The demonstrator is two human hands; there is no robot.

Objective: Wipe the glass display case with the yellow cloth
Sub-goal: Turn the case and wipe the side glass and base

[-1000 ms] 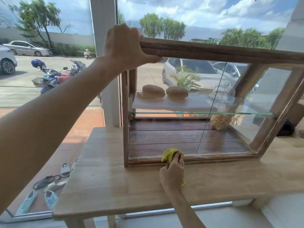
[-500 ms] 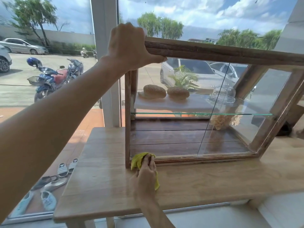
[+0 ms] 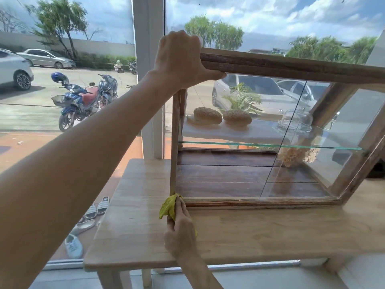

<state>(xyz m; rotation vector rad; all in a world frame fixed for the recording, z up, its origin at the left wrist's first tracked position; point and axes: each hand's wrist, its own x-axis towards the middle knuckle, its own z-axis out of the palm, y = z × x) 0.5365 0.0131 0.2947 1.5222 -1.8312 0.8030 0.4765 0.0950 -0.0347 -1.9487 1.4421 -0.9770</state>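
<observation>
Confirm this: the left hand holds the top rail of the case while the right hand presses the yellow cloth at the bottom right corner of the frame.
Not quite. The head view shows the right hand pressing the yellow cloth at the bottom left corner; the left hand does hold the top rail.

right hand (image 3: 180, 232) gripping yellow cloth (image 3: 169, 207), display case (image 3: 291, 66) corner

Both forearms are bare, with no sleeve in view. The left hand (image 3: 179, 59), upper middle of the frame, and the right hand (image 3: 180, 232), lower middle, are bare too.
</observation>
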